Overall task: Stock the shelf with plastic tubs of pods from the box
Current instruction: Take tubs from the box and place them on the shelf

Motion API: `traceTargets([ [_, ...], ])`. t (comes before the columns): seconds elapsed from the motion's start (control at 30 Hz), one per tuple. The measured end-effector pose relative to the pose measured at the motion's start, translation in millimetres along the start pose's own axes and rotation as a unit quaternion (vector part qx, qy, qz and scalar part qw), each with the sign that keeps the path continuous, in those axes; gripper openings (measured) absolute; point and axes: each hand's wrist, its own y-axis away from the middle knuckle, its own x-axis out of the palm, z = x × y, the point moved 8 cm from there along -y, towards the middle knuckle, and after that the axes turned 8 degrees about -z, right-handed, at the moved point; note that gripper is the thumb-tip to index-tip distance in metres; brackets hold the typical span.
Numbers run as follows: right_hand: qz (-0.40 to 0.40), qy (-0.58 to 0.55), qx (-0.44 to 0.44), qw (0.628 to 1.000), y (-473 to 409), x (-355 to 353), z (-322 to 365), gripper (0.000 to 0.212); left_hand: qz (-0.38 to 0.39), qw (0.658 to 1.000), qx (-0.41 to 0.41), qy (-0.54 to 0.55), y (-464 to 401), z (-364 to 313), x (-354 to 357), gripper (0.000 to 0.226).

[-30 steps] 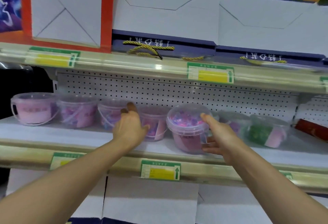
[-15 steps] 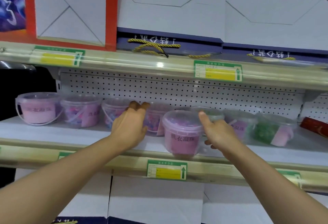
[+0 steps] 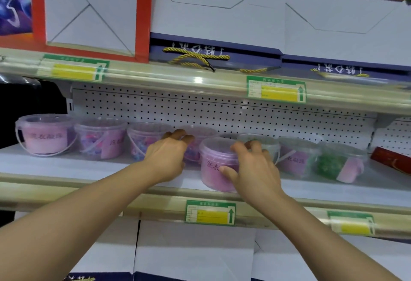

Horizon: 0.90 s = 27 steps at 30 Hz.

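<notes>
Both arms reach up to the middle shelf [image 3: 66, 167], a white board with a pegboard back panel [image 3: 222, 111] behind it. The right hand [image 3: 253, 169] grasps a pink-labelled tub of pods [image 3: 214, 165] standing upright near the front edge of the shelf: the thumb presses the label on the side, and the fingers curl over the clear lid, so the grip is clenched round the tub. The left hand [image 3: 166, 158] reaches just behind and to the left of it, fingers curled against another tub [image 3: 198, 145] in the back row; I cannot tell whether it truly grips that one or only touches it.

The back row runs along the shelf: three pink and purple tubs [image 3: 44, 134] to the left, and to the right a pink tub [image 3: 293, 158] and a tub of green pods [image 3: 338, 163] tilted on its side. A red package [image 3: 391, 160] lies at the far right. Price tags [image 3: 211, 213] sit on the shelf rail, and white gift boxes [image 3: 218, 7] stand on the shelf above.
</notes>
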Motion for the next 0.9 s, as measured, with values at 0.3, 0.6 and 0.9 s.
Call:
traceTargets([
  [0.3, 0.036, -0.045, -0.010, 0.998, -4, 15, 12, 0.077, -0.009, 1.000, -0.026, 0.014, 22, 7, -20, 0.058],
  [0.6, 0.004, -0.044, -0.127, 0.991, 60, -29, -25, 0.077, -0.082, 0.996, -0.014, 0.045, 59, -50, -61, 0.056],
  [0.9, 0.047, -0.028, -0.188, 0.981, 159, -21, -117, 0.051, -0.008, 0.992, -0.026, 0.120, 151, -184, -18, 0.053],
])
